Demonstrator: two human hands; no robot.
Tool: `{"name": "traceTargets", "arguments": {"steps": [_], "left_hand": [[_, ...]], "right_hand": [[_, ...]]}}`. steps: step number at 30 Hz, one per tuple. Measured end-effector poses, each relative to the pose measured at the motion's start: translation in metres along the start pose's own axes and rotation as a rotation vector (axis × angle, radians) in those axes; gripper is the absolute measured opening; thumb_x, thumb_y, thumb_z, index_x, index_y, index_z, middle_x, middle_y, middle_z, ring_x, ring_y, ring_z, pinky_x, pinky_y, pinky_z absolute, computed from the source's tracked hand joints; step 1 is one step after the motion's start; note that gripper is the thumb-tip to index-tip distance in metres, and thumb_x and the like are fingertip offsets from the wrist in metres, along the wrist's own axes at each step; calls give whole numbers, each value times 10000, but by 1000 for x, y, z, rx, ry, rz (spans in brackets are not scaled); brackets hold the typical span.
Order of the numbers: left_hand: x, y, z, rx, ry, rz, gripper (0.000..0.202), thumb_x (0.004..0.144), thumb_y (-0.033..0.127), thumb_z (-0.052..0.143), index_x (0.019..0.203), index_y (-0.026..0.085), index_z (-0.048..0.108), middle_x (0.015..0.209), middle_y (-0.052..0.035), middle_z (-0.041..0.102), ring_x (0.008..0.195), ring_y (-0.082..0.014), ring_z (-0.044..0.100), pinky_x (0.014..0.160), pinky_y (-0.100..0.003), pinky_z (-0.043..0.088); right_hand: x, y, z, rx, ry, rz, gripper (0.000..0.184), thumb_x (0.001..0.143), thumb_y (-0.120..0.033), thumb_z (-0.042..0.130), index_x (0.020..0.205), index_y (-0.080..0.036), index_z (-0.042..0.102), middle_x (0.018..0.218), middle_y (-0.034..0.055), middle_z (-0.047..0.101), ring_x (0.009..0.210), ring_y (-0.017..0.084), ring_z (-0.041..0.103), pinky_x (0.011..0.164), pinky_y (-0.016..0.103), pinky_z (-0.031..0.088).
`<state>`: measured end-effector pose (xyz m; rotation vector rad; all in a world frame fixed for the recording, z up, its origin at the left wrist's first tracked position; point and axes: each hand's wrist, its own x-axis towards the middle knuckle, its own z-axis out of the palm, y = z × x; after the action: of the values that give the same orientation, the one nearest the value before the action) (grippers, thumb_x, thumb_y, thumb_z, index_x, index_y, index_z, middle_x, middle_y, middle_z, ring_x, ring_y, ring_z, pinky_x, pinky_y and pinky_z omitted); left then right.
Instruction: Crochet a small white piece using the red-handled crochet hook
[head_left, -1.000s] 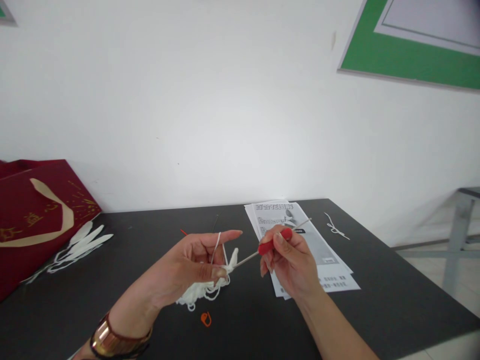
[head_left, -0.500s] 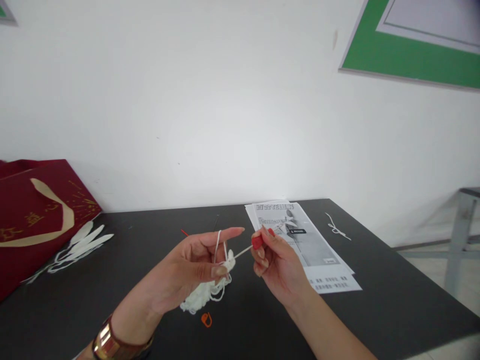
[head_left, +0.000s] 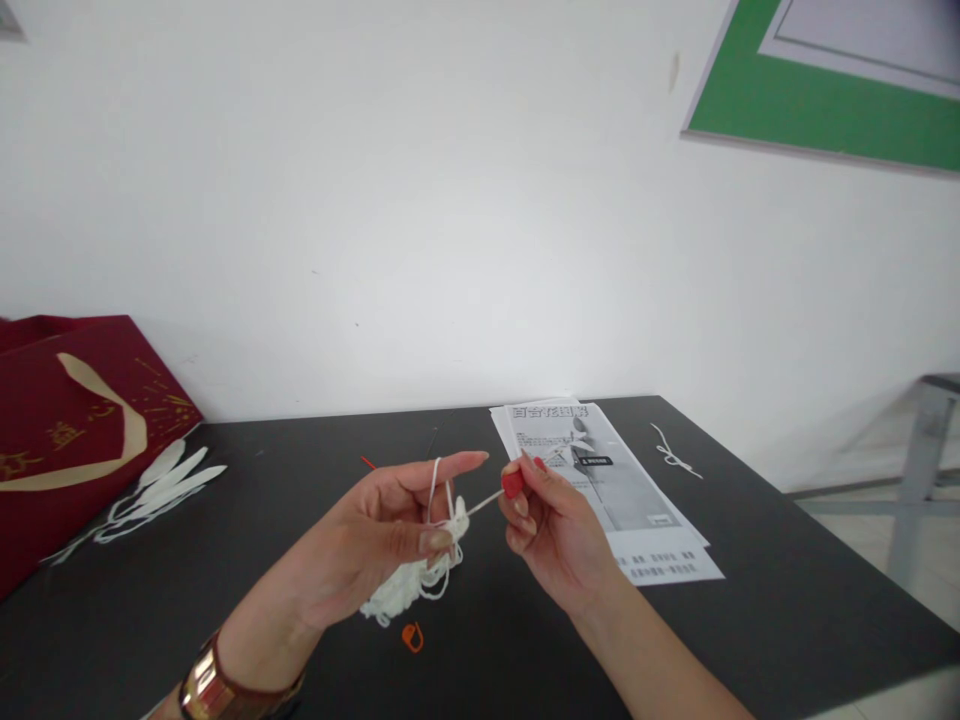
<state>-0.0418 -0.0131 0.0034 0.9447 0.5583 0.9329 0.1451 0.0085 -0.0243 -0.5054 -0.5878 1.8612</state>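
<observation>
My left hand [head_left: 382, 525] pinches a small piece of white crochet work [head_left: 458, 522] between thumb and fingers. A strand of white yarn [head_left: 436, 487] loops over its outstretched index finger. In my right hand [head_left: 551, 525] is a crochet hook with a red handle [head_left: 513, 485]. The hook's thin shaft reaches left to the crochet work; its tip is hidden there. Below my left hand lies a bundle of white yarn [head_left: 401, 592], partly covered by the hand. An orange stitch marker [head_left: 412, 636] rests on the black table [head_left: 480, 660] just in front of it.
Printed sheets [head_left: 652, 555] lie behind and right of my right hand. A knotted white strand [head_left: 675, 455] is farther right. At the left, several white leaf-shaped pieces [head_left: 169, 480] lie beside a dark red gift bag [head_left: 67, 420]. A white wall [head_left: 420, 200] stands behind the table.
Hardly anything differs. The hands hold nearly the same pose, with the hook still at the crochet work; the view has shifted very slightly.
</observation>
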Motion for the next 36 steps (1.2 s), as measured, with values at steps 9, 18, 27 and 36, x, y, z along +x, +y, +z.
{"name": "traceTargets", "arguments": {"steps": [9,18,27,36], "left_hand": [[0,3,10,519,151,215,444,775,181,709,1194,318,657,736,36,491,665,-85,471,613,-178,417],[-2,-9,14,1117,284,719,598,817,-16,515,1294,343,517,1004,-11,536,835,-114,556,732,-231,467],[-7,-11,8,1347,217,972,627,759,-81,526,1296,243,542,1029,-61,609,974,-197,560,806,-320,472],[-1,-16,21,852,513,647,486,756,112,689,1204,298,657,770,2,625,749,-162,594,734,-273,472]], "right_hand": [[0,0,2,0,24,-16,181,738,-274,759,722,-103,698,490,-46,571,382,29,448,319,103,441],[-1,0,0,5,35,-18,181,757,-276,746,765,-101,703,506,-48,574,385,28,452,324,106,448],[-1,0,0,17,42,11,163,765,-268,740,749,-112,696,519,-45,573,389,34,459,321,110,436],[-2,0,0,18,45,4,195,758,-298,750,772,-110,701,518,-43,568,391,39,476,331,110,450]]}}
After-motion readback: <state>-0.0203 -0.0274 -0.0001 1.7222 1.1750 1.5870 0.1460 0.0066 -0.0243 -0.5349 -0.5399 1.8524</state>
